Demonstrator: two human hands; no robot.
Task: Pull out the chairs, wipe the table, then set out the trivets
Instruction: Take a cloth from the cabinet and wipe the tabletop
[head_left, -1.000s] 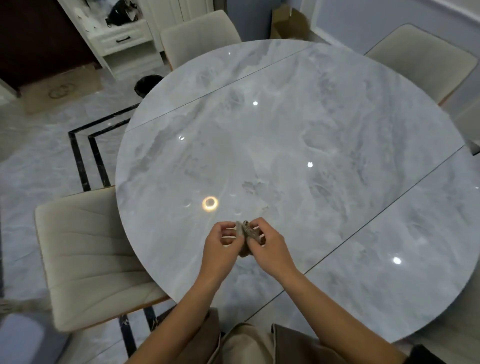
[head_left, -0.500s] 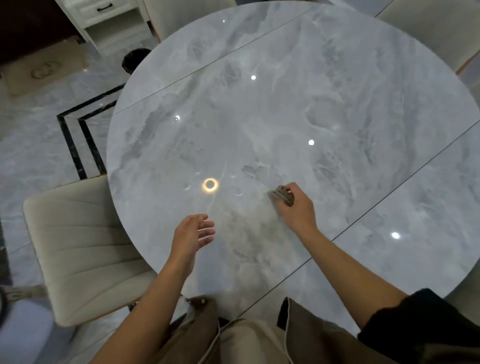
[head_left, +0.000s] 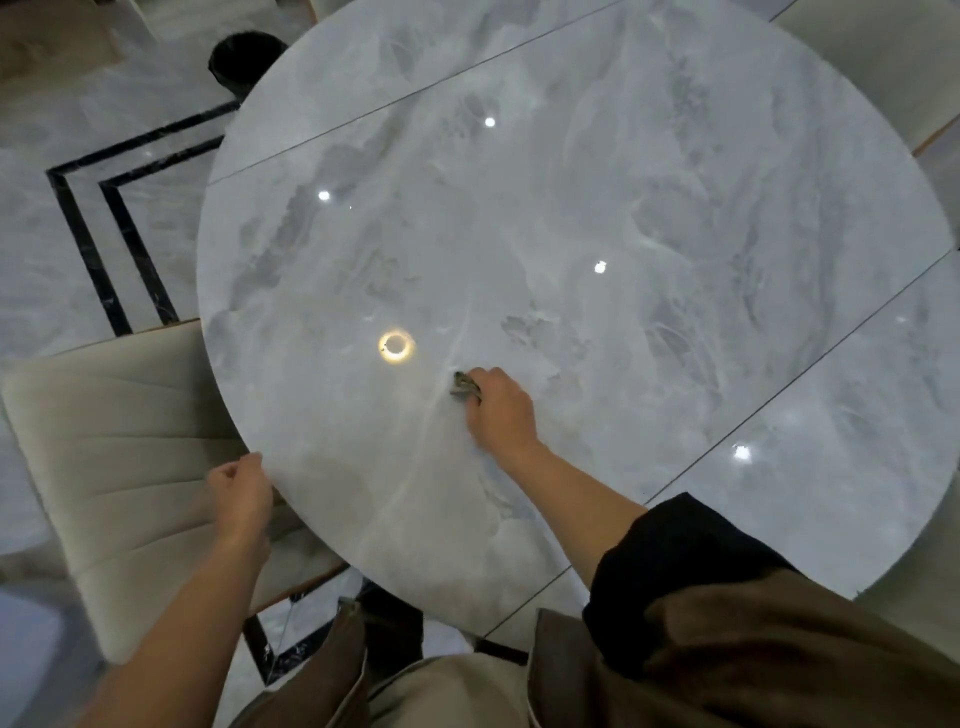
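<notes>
1. Head cam, looking down: right hand (head_left: 501, 415) is out over the near-middle of the table (head_left: 597, 171), fingers curled round a small wadded cloth (head_left: 464, 385) and pressing it to the marble.
2. Cloth sits just right of the ring-shaped lamp glare and only its far-left tip shows past the knuckles.
3. Left hand (head_left: 241, 493) hangs at the near-left rim, fingers loosely curled, nothing in it. Whether the thumb touches the edge, can't tell.
4. Chair (head_left: 119, 441) at near left: most of the seat shows clear of the tabletop, so it looks pulled out. Far-right chair (head_left: 893, 62) is only a corner in shot, no call on that one.
5. Progress, my read: chairs step prob. done, wiping is the step in hand. Faint streaks near the cloth suggest a wiped patch; the far half and right leaf look untouched.
6. Trivets: none in sight on the table or anywhere in shot, so that step is all to come.
</notes>
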